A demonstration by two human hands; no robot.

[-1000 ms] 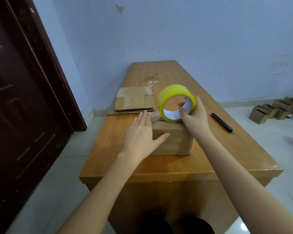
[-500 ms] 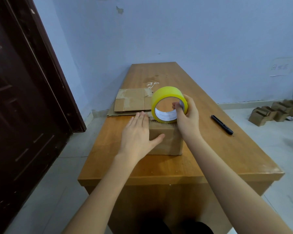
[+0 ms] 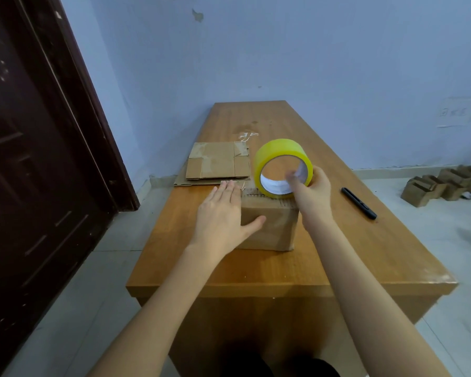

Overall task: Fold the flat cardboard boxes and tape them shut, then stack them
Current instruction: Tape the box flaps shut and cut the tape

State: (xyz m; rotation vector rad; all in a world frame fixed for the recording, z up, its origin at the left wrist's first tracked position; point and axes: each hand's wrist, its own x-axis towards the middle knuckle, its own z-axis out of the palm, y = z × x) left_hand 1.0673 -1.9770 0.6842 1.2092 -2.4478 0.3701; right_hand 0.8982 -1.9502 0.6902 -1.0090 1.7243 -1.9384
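Two hands noted. We find our left hand (image 3: 220, 216) flat, fingers straight, pressing the folded box (image 3: 269, 227) at desk (image 3: 365, 254) centre. Our right hand (image 3: 312, 197) grips the yellow tape roll (image 3: 280, 156) on the box's far top edge. Flat cardboard (image 3: 218, 164) lies at 11 o'clock, black pen (image 3: 359, 203) at 2 o'clock.

Only one view, head cam, worn by the person at the near short end of the wooden table (image 3: 256, 270). Looks fwd and down along the table's length toward the blue wall (image 3: 310, 50). Wide-angle: door (image 3: 33, 159) at left edge, floor at right. Both forearms reach in from the bottom, close to lens.
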